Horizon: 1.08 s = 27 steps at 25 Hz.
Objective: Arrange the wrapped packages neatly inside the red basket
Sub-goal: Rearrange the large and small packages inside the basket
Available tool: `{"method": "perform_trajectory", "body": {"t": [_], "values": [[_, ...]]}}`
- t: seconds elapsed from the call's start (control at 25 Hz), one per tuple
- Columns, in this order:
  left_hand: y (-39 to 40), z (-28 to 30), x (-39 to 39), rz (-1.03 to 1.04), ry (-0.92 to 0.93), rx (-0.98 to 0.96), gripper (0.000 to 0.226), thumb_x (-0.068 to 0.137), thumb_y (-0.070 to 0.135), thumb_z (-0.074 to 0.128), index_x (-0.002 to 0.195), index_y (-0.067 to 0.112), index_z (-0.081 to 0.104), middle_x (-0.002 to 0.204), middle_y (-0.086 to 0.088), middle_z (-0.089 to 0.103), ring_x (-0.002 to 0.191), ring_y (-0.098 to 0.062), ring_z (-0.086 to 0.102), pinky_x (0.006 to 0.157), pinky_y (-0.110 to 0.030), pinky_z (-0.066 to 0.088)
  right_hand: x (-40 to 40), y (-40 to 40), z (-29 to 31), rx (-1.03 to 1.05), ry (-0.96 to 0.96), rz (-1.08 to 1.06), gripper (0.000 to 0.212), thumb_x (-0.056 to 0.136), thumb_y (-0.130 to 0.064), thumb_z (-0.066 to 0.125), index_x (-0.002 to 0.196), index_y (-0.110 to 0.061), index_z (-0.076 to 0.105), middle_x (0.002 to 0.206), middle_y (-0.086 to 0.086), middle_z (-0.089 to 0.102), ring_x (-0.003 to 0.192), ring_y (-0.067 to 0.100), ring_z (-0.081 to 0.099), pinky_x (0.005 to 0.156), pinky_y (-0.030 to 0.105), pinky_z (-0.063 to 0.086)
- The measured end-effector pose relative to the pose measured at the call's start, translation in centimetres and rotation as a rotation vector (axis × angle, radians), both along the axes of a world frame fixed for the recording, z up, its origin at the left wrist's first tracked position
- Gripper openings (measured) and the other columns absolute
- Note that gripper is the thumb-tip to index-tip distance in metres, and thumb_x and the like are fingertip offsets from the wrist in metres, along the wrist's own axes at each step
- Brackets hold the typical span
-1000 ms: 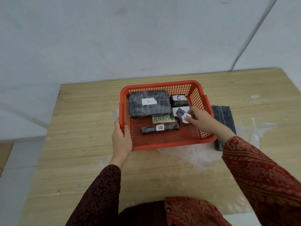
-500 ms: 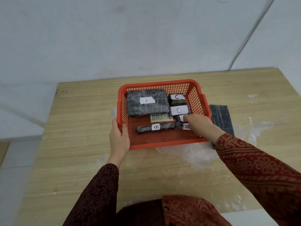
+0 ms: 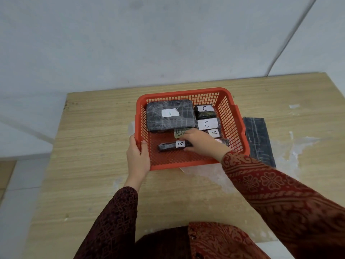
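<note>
A pale wooden table [image 3: 97,146] filled the lower half of the frame, and a red plastic mesh basket [image 3: 233,124] sat on it at centre. A long dark flat wrapped package [image 3: 258,139] lay on the table just right of the basket, outside it. Inside, a large dark wrapped package labelled A [image 3: 169,114] filled the upper left corner. Two small dark packages labelled C [image 3: 204,110] [image 3: 207,124] lined the upper right side, with a small package labelled A [image 3: 214,132] below them. A narrow dark bar-shaped package labelled B [image 3: 172,145] lay across the basket's floor, low and left of centre. The left hand [image 3: 137,157] gripped the basket's lower left rim, thumb inside. The right hand [image 3: 202,144] reached into the basket, fingers closed round the right end of the bar labelled B, partly covering a greenish paper label [image 3: 179,132].
</note>
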<state>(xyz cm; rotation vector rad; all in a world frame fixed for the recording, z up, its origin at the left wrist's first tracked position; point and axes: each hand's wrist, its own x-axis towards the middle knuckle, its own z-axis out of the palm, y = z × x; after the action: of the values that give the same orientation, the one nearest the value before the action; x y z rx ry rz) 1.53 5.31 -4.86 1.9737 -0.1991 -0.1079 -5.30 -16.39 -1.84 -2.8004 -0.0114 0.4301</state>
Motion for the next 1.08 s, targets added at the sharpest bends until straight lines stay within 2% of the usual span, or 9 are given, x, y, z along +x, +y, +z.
{"method": "perform_trajectory", "body": {"t": [0.2,0.44,0.64,0.76,0.88,0.96,1.08], "values": [[0.0,0.1,-0.1,-0.002,-0.011,0.015,0.021,0.096,0.019,0.045,0.116,0.018,0.049,0.091,0.013,0.062,0.076,0.009,0.058,0.063,-0.007,0.042,1.8,2.4,0.1,-0.008,0.011,0.045,0.028,0.085,-0.017,0.062,0.112,-0.012,0.058,0.114,0.009,0.062,0.106,0.030,0.059,0.079,0.044,0.052],[0.0,0.1,0.0,0.000,-0.009,0.000,0.019,0.095,0.015,0.047,0.113,0.020,0.050,0.087,0.016,0.060,0.069,0.010,0.056,0.059,-0.005,0.041,-3.3,-1.4,1.8,-0.014,0.017,0.037,0.021,0.080,-0.019,0.068,0.097,-0.021,0.056,0.102,-0.002,0.065,0.095,0.018,0.059,0.076,0.036,0.053],[-0.1,0.1,0.0,0.001,-0.025,0.002,0.019,0.093,0.013,0.049,0.111,0.019,0.051,0.082,0.017,0.060,0.066,0.011,0.055,0.058,-0.002,0.037,-5.9,-5.7,1.9,-0.149,0.097,0.021,0.025,0.079,-0.018,0.070,0.100,-0.021,0.057,0.102,-0.001,0.068,0.092,0.020,0.065,0.077,0.039,0.056],[-0.1,0.3,-0.1,-0.003,-0.025,-0.003,0.019,0.093,0.012,0.050,0.106,0.026,0.049,0.080,0.017,0.059,0.064,0.012,0.055,0.057,-0.002,0.038,-5.4,-6.5,1.2,-0.253,0.107,0.107,0.031,0.078,-0.019,0.071,0.102,-0.023,0.053,0.100,-0.002,0.066,0.088,0.019,0.064,0.066,0.031,0.051],[-0.1,0.4,-0.2,0.003,-0.019,-0.004,0.021,0.092,0.013,0.051,0.103,0.031,0.048,0.078,0.017,0.059,0.063,0.011,0.054,0.058,-0.004,0.041,-4.7,-6.4,0.6,-0.337,0.102,0.191,0.039,0.077,-0.020,0.072,0.110,-0.021,0.050,0.098,-0.001,0.064,0.086,0.020,0.064,0.067,0.036,0.055],[-0.1,0.2,-0.1,0.004,-0.008,-0.004,0.020,0.092,0.014,0.051,0.103,0.031,0.048,0.078,0.016,0.059,0.062,0.010,0.054,0.058,-0.006,0.042,-4.4,-6.3,0.4,-0.361,0.109,0.228,0.041,0.078,-0.019,0.070,0.113,-0.018,0.049,0.098,0.002,0.063,0.087,0.023,0.065,0.069,0.040,0.057],[-0.1,0.1,0.0,0.018,-0.002,0.011,0.019,0.092,0.013,0.052,0.104,0.026,0.050,0.078,0.016,0.059,0.062,0.008,0.054,0.060,-0.012,0.042,-4.4,-6.3,0.4,-0.293,0.152,0.188,0.034,0.079,-0.028,0.070,0.105,-0.016,0.051,0.099,0.004,0.063,0.089,0.025,0.063,0.068,0.038,0.052]]}}
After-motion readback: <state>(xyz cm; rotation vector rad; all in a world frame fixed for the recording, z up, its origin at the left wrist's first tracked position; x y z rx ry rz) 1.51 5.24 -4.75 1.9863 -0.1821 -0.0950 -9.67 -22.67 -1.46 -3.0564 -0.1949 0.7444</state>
